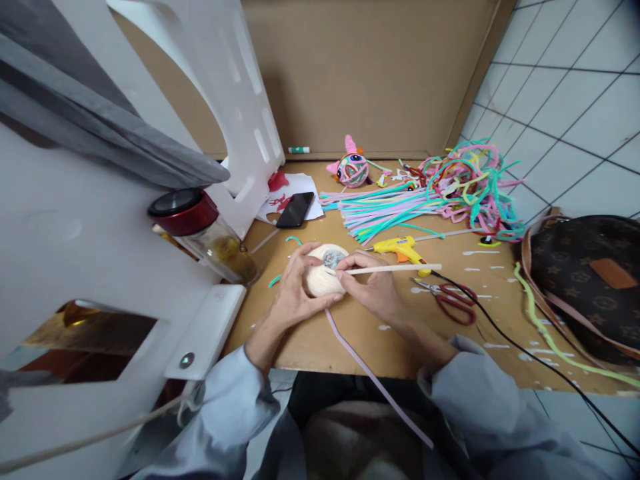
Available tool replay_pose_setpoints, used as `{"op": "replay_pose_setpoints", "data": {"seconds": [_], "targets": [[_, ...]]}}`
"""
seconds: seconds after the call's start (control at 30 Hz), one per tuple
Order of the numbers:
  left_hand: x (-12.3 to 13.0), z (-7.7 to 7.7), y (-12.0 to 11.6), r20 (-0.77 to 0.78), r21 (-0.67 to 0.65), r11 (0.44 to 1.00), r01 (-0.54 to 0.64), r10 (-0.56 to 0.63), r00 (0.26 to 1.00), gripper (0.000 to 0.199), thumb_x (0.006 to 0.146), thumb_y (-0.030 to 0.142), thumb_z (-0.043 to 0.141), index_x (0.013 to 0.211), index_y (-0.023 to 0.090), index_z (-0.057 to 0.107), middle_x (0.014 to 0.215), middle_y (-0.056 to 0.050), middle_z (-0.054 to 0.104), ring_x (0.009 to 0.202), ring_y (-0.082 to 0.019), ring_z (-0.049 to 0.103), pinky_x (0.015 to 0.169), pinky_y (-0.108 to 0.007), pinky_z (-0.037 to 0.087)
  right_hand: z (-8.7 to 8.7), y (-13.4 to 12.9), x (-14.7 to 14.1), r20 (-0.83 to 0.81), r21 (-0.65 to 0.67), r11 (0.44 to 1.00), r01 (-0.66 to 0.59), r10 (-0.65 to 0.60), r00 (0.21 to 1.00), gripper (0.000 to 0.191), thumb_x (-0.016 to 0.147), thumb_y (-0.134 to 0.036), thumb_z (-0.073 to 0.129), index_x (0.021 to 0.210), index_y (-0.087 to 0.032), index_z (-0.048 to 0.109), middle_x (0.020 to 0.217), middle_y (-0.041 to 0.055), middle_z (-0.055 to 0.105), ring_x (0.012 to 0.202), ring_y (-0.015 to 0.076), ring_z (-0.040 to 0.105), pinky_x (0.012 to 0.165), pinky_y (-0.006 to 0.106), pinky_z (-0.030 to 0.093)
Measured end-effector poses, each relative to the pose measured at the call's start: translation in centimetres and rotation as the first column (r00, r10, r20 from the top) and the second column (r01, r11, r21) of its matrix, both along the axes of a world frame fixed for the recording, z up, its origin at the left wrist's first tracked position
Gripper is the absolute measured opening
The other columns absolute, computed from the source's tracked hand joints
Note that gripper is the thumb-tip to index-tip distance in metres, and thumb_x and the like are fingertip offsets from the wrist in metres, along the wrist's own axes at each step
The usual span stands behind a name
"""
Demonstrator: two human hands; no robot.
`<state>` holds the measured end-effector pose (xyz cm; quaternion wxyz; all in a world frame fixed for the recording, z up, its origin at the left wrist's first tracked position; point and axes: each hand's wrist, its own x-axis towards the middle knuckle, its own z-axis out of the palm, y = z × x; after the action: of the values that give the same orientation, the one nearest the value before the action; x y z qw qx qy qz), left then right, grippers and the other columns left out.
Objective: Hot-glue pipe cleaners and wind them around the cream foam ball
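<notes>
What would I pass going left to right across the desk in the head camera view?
Jar → phone → left hand → ball → right hand → glue gun → scissors → bag.

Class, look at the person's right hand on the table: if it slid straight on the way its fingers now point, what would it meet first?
The right hand points left, with a thin stick between its fingers. It already touches the cream ball, so that comes first. Beyond the ball, probably the left hand cupping it.
</notes>
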<state>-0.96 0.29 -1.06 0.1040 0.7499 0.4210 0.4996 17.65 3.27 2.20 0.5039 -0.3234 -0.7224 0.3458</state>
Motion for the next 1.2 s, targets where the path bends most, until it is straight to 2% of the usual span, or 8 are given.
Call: {"op": "replay_pose_setpoints", "data": {"seconds": [0.37, 0.63, 0.8, 0.93, 1.03, 1.2], "targets": [[0.14, -0.63, 0.24, 0.013, 0.024, 1.0, -0.02, 0.02, 1.0, 0.063, 0.074, 0.053, 0.085, 0.115, 0.024, 0.047, 0.139, -0.017, 0.052, 0.128, -0.032, 0.058, 0.102, -0.052, 0.051, 0.54, -0.25, 0.03, -0.004, -0.023, 0.998, -0.054, 0.054, 0.999, 0.006, 0.069, -0.015, 0.066, 0.074, -0.019, 0.065, 0.074, -0.0005, 0.064, 0.067, 0.0127, 0.058, 0.065, 0.025, 0.048], [0.06, -0.53, 0.2, 0.005, 0.013, 0.999, -0.038, 0.038, 0.999, 0.058, 0.074, 0.047, 0.085, 0.114, 0.024, 0.048, 0.138, -0.016, 0.054, 0.127, -0.032, 0.06, 0.104, -0.051, 0.05, 0.53, -0.11, 0.48, 0.047, 0.151, 0.975, -0.161, 0.156, 0.987, 0.012, 0.077, -0.012, 0.065, 0.085, -0.021, 0.065, 0.082, 0.0007, 0.065, 0.074, 0.0151, 0.06, 0.071, 0.028, 0.049], [0.04, -0.48, 0.16, -0.026, 0.007, 0.997, -0.077, 0.078, 0.997, 0.059, 0.073, 0.043, 0.086, 0.114, 0.024, 0.048, 0.137, -0.016, 0.056, 0.13, -0.033, 0.059, 0.106, -0.051, 0.049, 0.51, -0.53, 0.36, 0.145, 0.246, 0.963, -0.111, 0.077, 0.986, 0.016, 0.08, -0.01, 0.065, 0.091, -0.022, 0.067, 0.091, 0.0027, 0.069, 0.083, 0.0174, 0.063, 0.079, 0.032, 0.048], [0.06, -0.43, 0.12, -0.025, 0.011, 0.997, -0.07, 0.07, 0.997, 0.058, 0.073, 0.044, 0.085, 0.114, 0.024, 0.049, 0.137, -0.016, 0.057, 0.129, -0.032, 0.059, 0.106, -0.051, 0.049, 0.32, -0.56, 0.55, 0.19, 0.32, 0.943, -0.09, 0.028, 0.981, 0.008, 0.088, -0.02, 0.067, 0.093, -0.023, 0.072, 0.091, 0.0042, 0.069, 0.085, 0.0188, 0.064, 0.077, 0.034, 0.047], [0.08, -0.37, 0.08, -0.021, 0.03, 0.998, -0.052, 0.053, 0.998, 0.055, 0.077, 0.045, 0.083, 0.114, 0.024, 0.049, 0.138, -0.016, 0.056, 0.127, -0.031, 0.061, 0.104, -0.049, 0.05, 0.23, -0.61, 0.61, 0.177, 0.388, 0.92, -0.052, -0.019, 0.984, 0.012, 0.092, -0.02, 0.062, 0.092, -0.023, 0.074, 0.087, 0.0043, 0.069, 0.084, 0.0184, 0.064, 0.077, 0.034, 0.046], [0.17, -0.14, 0.06, -0.05, 0.028, 0.997, -0.067, 0.068, 0.996, 0.06, 0.076, 0.047, 0.084, 0.116, 0.024, 0.046, 0.138, -0.015, 0.057, 0.126, -0.031, 0.061, 0.104, -0.05, 0.05, 0.27, -0.77, 0.63, 0.214, 0.346, 0.937, -0.054, -0.023, 0.976, 0.021, 0.095, -0.015, 0.056, 0.085, -0.023, 0.074, 0.09, 0.005, 0.071, 0.088, 0.0184, 0.064, 0.08, 0.034, 0.049]]}}
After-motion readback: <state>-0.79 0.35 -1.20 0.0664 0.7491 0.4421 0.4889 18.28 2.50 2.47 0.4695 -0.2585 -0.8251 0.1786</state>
